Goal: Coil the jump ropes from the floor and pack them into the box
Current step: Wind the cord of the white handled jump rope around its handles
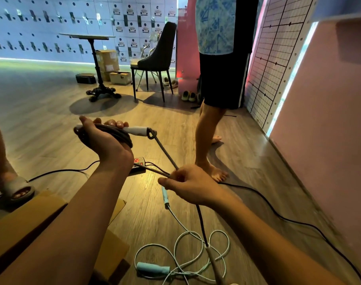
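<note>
The dark jump rope sits coiled with its white handle in the left hand, grip curled round it. The right hand pinches the loose strand. A light-blue jump rope lies on the floor beside the cardboard box.

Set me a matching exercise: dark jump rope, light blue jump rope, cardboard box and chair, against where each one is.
1. dark jump rope
2. light blue jump rope
3. cardboard box
4. chair

A. lying loose on the floor
B. far back in the room
C. partly coiled, held up off the floor
D. lower left of the view

Pairs: 1-C, 2-A, 3-D, 4-B
</note>
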A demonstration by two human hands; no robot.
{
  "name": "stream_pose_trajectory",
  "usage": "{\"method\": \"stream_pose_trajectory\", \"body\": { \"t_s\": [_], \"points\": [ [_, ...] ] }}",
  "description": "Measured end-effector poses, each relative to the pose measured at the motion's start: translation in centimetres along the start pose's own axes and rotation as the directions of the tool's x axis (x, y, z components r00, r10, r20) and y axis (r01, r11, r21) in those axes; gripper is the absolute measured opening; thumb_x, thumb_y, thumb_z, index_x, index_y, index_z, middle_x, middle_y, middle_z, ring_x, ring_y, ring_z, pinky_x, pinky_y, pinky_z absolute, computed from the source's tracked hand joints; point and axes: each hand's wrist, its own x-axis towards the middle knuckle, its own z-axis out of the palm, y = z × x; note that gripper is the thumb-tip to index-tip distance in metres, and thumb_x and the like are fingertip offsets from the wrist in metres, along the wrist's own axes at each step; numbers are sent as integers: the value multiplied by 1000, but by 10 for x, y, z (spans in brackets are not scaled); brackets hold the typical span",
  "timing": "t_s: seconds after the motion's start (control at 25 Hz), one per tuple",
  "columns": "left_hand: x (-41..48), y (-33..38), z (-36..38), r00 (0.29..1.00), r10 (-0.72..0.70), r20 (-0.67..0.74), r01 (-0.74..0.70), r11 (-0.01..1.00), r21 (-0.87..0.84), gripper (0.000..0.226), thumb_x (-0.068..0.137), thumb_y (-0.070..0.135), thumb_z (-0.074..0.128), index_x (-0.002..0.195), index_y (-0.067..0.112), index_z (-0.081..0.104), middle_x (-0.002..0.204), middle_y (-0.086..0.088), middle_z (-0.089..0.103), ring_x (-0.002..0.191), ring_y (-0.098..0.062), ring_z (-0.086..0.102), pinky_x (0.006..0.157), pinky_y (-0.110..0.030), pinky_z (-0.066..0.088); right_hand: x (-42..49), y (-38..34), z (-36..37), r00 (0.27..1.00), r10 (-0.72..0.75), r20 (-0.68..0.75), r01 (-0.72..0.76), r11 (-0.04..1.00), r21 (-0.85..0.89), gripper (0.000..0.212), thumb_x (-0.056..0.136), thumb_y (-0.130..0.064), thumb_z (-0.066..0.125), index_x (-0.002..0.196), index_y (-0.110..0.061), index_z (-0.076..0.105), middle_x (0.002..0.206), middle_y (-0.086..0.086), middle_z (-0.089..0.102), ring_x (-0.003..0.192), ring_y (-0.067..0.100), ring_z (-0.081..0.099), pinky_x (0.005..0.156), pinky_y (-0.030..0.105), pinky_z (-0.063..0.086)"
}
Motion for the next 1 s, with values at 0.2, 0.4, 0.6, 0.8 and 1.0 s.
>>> {"method": "stream_pose_trajectory", "body": {
  "t_s": [0.2,0.4,0.6,0.8,1.0],
  "points": [
    [5,4,-10,963,157,220,-235,889,394,31,104,38,42,80,19,47,52,9,46,51,-11,46,63,-30,48,-7,2,-22,970,-137,-202,135,991,-21,26,99,-40,57,88,-25,74,66,-1,63,60,13,52,58,31,43],
    [-19,-17,-16,821,-45,568,-417,632,653,27,106,27,40,82,20,51,54,10,43,52,-10,43,57,-28,45,-7,3,-27,967,-101,-233,77,991,-107,42,103,-41,49,80,-17,75,45,-9,47,49,13,44,57,33,39],
    [-29,-28,-11,729,-440,524,-443,281,852,36,101,35,48,81,8,61,57,-2,53,49,-17,51,52,-33,46,-11,11,-42,897,-252,-362,183,959,-215,31,99,-44,53,85,-22,71,61,-10,61,59,12,62,64,38,54],
    [-48,-37,-10,543,-780,310,-300,164,940,52,98,53,43,88,4,59,55,-2,53,46,-18,51,49,-31,49,-12,20,-52,858,-295,-421,198,945,-259,39,91,-53,58,94,-16,72,69,-2,66,63,15,65,60,40,57],
    [-57,-29,-1,342,-929,139,-189,77,979,62,91,68,37,88,8,54,55,-1,45,44,-14,43,47,-26,45,-13,26,-58,891,-344,-298,240,911,-335,44,95,-55,48,79,-19,68,61,-2,60,58,16,57,60,39,51]
  ]
}}
